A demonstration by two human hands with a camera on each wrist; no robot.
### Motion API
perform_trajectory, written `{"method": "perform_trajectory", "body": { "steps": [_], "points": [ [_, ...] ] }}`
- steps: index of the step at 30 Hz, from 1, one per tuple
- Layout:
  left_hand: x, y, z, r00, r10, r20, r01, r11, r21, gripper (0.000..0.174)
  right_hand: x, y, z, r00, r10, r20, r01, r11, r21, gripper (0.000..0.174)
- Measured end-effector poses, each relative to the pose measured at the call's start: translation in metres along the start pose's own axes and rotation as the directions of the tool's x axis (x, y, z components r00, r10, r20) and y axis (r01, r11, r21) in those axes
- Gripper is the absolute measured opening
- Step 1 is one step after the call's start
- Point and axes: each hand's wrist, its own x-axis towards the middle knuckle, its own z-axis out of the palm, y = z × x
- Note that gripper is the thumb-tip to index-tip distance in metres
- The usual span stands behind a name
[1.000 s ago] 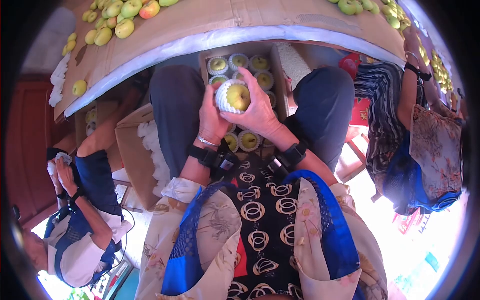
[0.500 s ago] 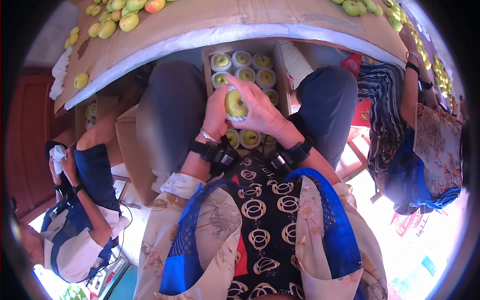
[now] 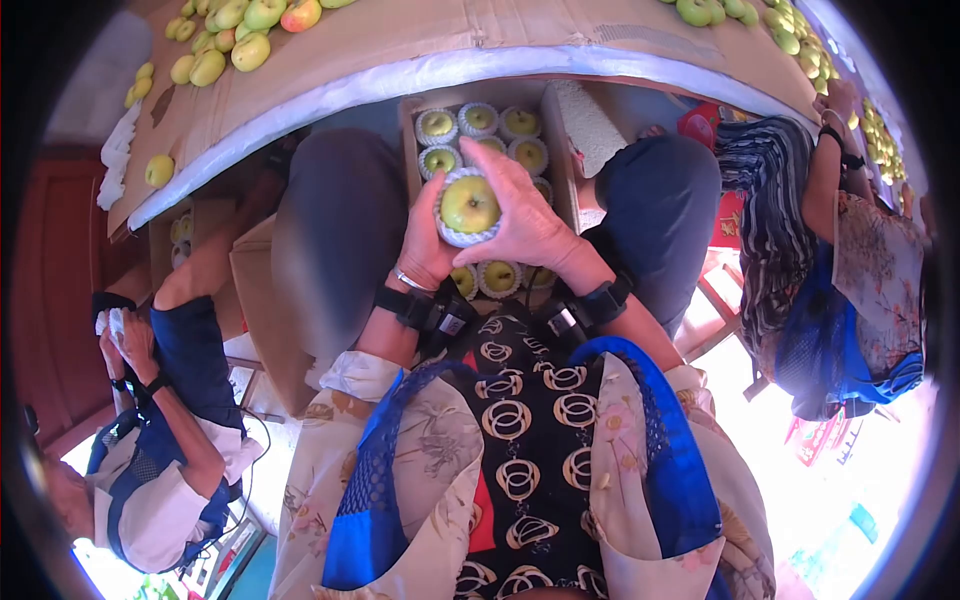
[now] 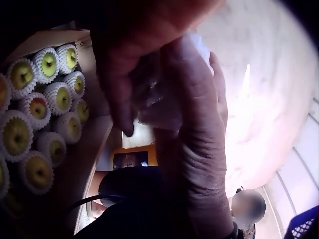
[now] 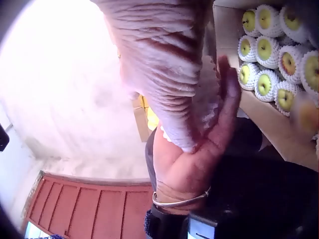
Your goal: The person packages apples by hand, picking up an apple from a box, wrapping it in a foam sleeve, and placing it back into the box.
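A yellow-green apple (image 3: 469,204) in a white foam net sleeve is held between both hands, over a cardboard box. My left hand (image 3: 428,240), with a silver bangle at the wrist, cups its left side. On the other side, my right hand (image 3: 527,215) curls its thumb and fingers about the fruit. In the left wrist view the foam net (image 4: 162,107) shows between the two hands, and the apple itself is hidden. The right wrist view also shows a strip of foam sleeve (image 5: 205,99) between the palms.
Below, the cardboard box (image 3: 560,150) holds rows of sleeved apples (image 3: 478,119). A cardboard-covered table (image 3: 420,35) with loose apples (image 3: 207,67) stands ahead. Another open carton (image 3: 262,310) is left of my knee. One person sits at left, another at right.
Half a second ago the hands covered more of the apple; now they are spread wider and more of it shows. It stays in both hands above the box.
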Motion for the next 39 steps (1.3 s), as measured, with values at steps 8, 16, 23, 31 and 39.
{"method": "perform_trajectory", "body": {
  "steps": [8,16,23,31,39],
  "points": [
    [0.002,0.000,0.002,0.998,0.048,-0.032,-0.047,0.999,0.013,0.044,0.000,0.012,0.015,0.998,-0.062,-0.031,0.059,0.995,-0.079,0.094],
    [0.009,0.004,0.077,0.992,0.128,0.012,-0.128,0.982,0.138,0.038,0.020,-0.003,-0.047,0.961,-0.239,-0.139,0.203,0.950,-0.235,0.078],
    [0.007,-0.019,0.078,0.997,0.069,0.027,-0.070,0.997,0.041,0.040,0.004,-0.024,-0.063,0.986,-0.148,-0.074,0.123,0.955,-0.271,0.081],
    [0.011,0.006,0.064,0.972,0.025,0.234,-0.062,0.986,0.153,0.035,0.008,-0.024,-0.101,0.996,0.059,-0.073,-0.069,0.988,-0.139,0.094],
    [0.011,0.003,0.001,0.990,-0.083,0.117,0.025,0.904,0.427,0.045,-0.024,0.033,-0.076,0.759,0.541,0.362,-0.647,0.689,0.327,0.058]
  ]
}}
